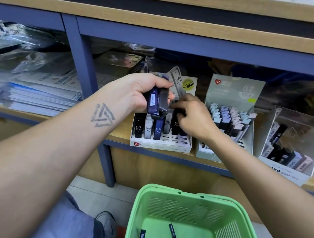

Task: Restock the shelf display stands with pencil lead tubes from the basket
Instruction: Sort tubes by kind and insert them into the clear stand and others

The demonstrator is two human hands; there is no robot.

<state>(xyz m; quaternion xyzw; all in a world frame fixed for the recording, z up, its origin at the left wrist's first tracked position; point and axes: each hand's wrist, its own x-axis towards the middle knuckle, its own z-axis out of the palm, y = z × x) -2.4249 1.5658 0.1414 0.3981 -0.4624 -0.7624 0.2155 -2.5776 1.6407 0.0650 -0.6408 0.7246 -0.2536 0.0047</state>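
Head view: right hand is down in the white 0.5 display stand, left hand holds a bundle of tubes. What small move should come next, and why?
Probably the right hand seats its black lead tube fully into the white cardboard 0.5 display stand, then lets go. Its fingers are curled on that tube, the stand's front-right slots look unfilled, and the left hand grips more tubes.

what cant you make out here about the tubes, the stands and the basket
Head view only:
- Right hand: its curled fingers hide the tube they seem to press into the white 0.5 stand.
- Left hand: the tube bundle overlaps, so no exact count.
- Green basket: bottom edge cuts off its remaining tubes.
- Grey 0.7 stand: right forearm covers its front rows.
- Clear stand: labels too small to read.
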